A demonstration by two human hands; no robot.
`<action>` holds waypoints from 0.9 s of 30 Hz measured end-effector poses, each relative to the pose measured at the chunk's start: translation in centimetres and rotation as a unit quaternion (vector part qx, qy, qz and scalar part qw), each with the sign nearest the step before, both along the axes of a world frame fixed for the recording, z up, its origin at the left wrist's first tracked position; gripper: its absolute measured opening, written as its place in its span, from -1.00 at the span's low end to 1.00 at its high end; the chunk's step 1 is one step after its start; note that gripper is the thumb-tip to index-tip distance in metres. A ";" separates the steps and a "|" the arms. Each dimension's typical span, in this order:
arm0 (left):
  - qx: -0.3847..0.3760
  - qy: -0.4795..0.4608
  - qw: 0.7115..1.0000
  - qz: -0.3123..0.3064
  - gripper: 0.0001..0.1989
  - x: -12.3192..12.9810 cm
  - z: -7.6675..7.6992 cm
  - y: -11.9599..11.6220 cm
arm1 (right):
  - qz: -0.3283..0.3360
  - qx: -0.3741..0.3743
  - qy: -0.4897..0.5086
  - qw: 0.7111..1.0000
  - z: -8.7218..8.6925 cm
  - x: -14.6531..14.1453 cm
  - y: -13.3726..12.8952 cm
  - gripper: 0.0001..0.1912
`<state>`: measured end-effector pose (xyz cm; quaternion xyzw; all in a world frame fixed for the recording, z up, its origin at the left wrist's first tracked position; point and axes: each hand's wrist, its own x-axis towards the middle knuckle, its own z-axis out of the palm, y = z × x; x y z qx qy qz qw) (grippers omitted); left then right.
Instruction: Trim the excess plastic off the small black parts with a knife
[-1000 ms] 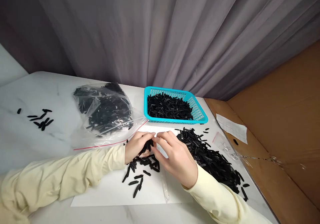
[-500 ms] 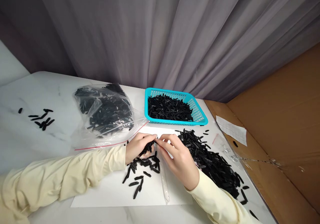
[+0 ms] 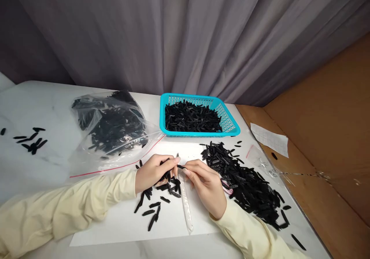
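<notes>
My left hand [image 3: 154,170] is closed around several slim black strips, with its thumb stretched toward my right hand. Between the two hands, one black strip [image 3: 181,167] is pinched in the fingertips of my right hand [image 3: 206,185], its other end close to my left thumb. Beneath them lies a white sheet [image 3: 104,228] with loose black strips [image 3: 154,212] scattered on it. A narrow clear plastic sleeve [image 3: 186,209] runs from below the hands toward the front edge of the sheet. To the right of my right hand spreads a large heap of black strips [image 3: 248,185].
A turquoise basket [image 3: 199,133] of black strips stands at the back. Left of it is a clear zip bag [image 3: 112,124] full of them. A few more strips [image 3: 34,145] lie far left. Cardboard [image 3: 318,128] and a paper slip [image 3: 270,138] border the right side.
The fingertips have parted slightly, and the pinched strip now shows between them. The view has shifted, so the bag and basket appear further left and higher.
</notes>
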<state>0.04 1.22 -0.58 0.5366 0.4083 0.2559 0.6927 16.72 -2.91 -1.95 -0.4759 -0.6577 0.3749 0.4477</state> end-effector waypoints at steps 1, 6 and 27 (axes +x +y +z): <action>0.003 0.006 1.000 -0.005 -0.61 0.0 0.0 0.0 | -0.004 0.001 0.005 1.000 -0.1 0.0 0.0 -0.81; 0.007 0.018 1.000 -0.017 -0.63 -0.1 -0.1 0.0 | -0.006 0.016 0.011 1.000 -0.2 0.1 -0.1 -0.82; 0.047 -0.011 0.996 -0.073 -0.59 -0.5 0.4 -0.5 | 0.035 0.187 -0.064 0.980 -0.2 0.2 -0.4 -0.87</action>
